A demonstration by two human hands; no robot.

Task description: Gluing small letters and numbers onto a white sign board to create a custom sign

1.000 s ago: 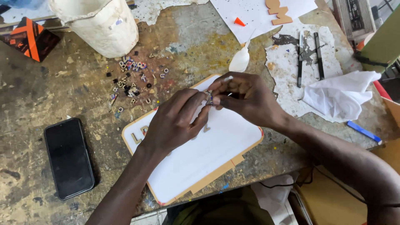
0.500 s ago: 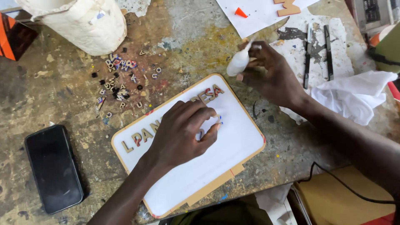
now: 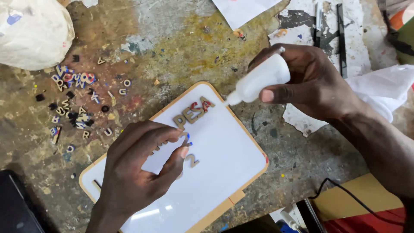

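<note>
A white board (image 3: 224, 172) with a tan wooden edge lies tilted on the workbench. Small brown cut-out letters (image 3: 192, 113) are lined up near its upper corner, some tipped with red. My left hand (image 3: 138, 168) rests on the board, thumb and forefinger pinching a small cut-out piece (image 3: 185, 139). Another small brown piece (image 3: 192, 162) lies just right of my thumb. My right hand (image 3: 310, 82) grips a white squeeze bottle (image 3: 258, 82), its nozzle pointing down-left at the board's upper edge beside the letters.
Several loose small letters (image 3: 73, 103) are scattered on the stained bench at left. A white bag (image 3: 32, 34) sits at top left, white cloth (image 3: 384, 88) at right, a dark phone (image 3: 13, 207) at bottom left, a black cable (image 3: 345, 194) at lower right.
My right hand picked up the white bottle and brought it toward the board's letters. My left hand stayed on the board. The view has moved closer.
</note>
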